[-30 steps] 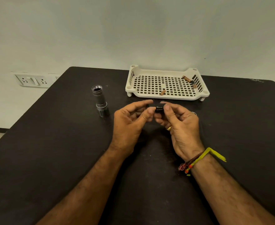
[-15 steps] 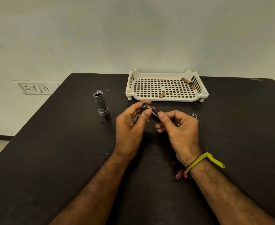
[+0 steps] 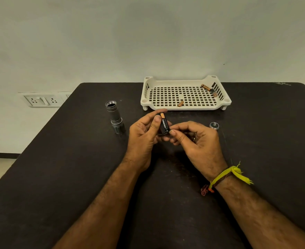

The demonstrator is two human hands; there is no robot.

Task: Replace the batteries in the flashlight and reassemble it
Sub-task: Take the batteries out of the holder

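Note:
Over the middle of the black table [image 3: 58, 177], my left hand [image 3: 144, 133] and my right hand [image 3: 194, 139] together hold a black battery holder [image 3: 164, 125] with a copper-topped battery showing in it. My left thumb and fingers pinch its upper end, while my right thumb and forefinger press on its lower end. The grey flashlight body [image 3: 114, 116] stands upright to the left, open threaded end up. Its round tail cap [image 3: 214, 125] lies on the table to the right of my right hand.
A cream perforated tray [image 3: 184, 105] sits at the back of the table with loose batteries in it, one [image 3: 180, 103] near the front and others [image 3: 209, 89] at the back right. A wall socket plate [image 3: 43, 100] is on the left wall.
The battery holder has turned from lying sideways between my fingertips to standing nearly upright, copper end up. Both hands have stayed close together in the same spot.

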